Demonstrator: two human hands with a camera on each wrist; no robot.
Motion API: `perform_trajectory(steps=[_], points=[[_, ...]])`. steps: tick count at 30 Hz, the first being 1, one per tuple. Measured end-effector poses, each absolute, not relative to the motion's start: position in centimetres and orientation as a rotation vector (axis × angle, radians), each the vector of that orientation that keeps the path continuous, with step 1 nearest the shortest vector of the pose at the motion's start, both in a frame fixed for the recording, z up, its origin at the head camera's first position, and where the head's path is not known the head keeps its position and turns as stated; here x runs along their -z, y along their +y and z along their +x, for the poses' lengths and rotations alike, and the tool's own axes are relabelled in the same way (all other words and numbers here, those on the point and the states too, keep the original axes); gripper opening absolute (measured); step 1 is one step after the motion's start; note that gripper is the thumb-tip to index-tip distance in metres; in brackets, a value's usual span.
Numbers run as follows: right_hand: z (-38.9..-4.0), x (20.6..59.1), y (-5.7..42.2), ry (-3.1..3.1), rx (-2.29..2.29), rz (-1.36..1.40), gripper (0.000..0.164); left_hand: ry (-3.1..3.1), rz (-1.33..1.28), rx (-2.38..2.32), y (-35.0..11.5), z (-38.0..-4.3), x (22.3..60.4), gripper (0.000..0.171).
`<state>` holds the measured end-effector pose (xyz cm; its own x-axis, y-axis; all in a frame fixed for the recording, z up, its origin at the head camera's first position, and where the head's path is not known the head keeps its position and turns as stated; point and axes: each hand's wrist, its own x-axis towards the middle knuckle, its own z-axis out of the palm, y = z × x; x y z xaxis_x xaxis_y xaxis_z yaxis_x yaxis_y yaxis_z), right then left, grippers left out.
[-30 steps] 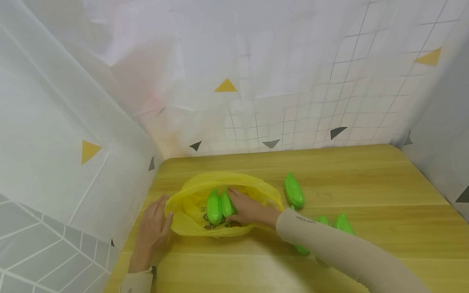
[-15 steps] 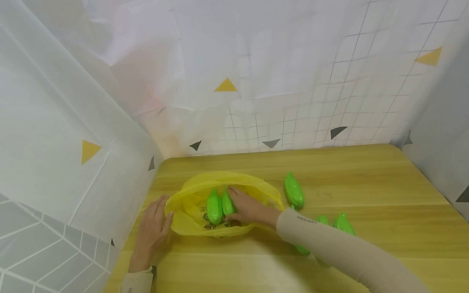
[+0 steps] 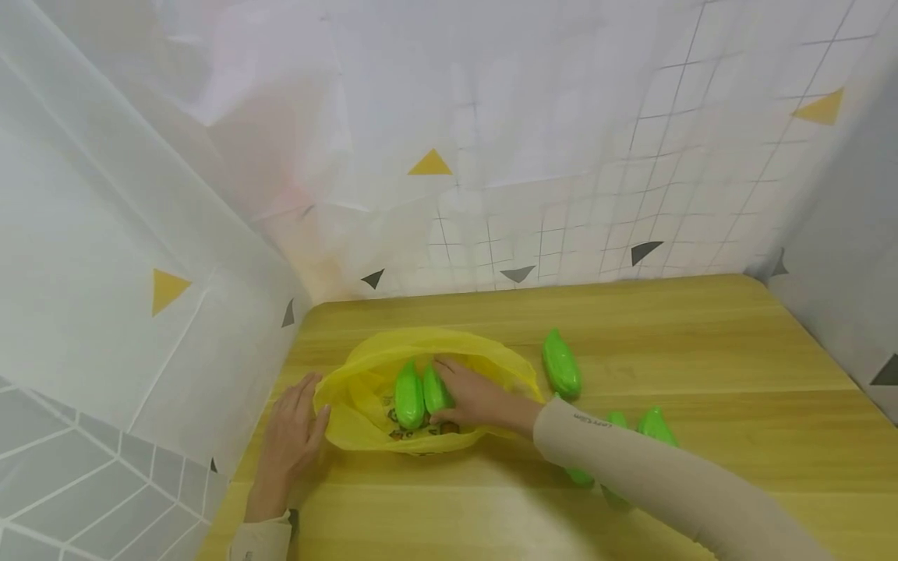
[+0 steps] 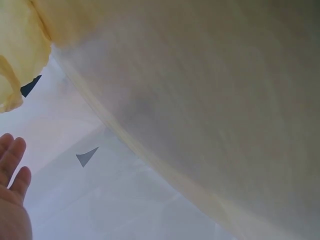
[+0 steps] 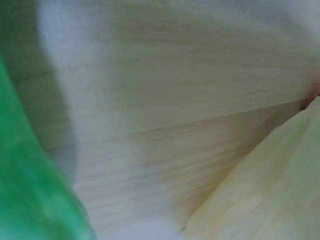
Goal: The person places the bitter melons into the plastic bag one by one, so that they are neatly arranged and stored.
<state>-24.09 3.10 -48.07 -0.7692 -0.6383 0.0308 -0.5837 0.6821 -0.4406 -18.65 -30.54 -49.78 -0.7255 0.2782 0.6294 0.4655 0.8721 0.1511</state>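
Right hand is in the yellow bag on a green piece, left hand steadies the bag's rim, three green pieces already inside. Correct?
Not quite: the head view shows two green pieces inside the yellow bag, not three. The right hand and left hand are as stated.

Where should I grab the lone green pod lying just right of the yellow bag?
Probably across the thick middle of the green pod, coming from above. It lies flat on the table, long axis pointing away, tapering at both ends, so its two long sides are free for thumb and fingers. The bag sits apart on its left.
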Motion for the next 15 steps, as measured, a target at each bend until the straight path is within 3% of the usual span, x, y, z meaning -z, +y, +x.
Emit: perform_trajectory(steps=[15], points=[[-22.5, 44.9, 3.4, 2.750, 0.762, -1.165, 0.101, -2.410, -0.520, 0.396, -30.7, -18.6, 49.8, 0.053]])
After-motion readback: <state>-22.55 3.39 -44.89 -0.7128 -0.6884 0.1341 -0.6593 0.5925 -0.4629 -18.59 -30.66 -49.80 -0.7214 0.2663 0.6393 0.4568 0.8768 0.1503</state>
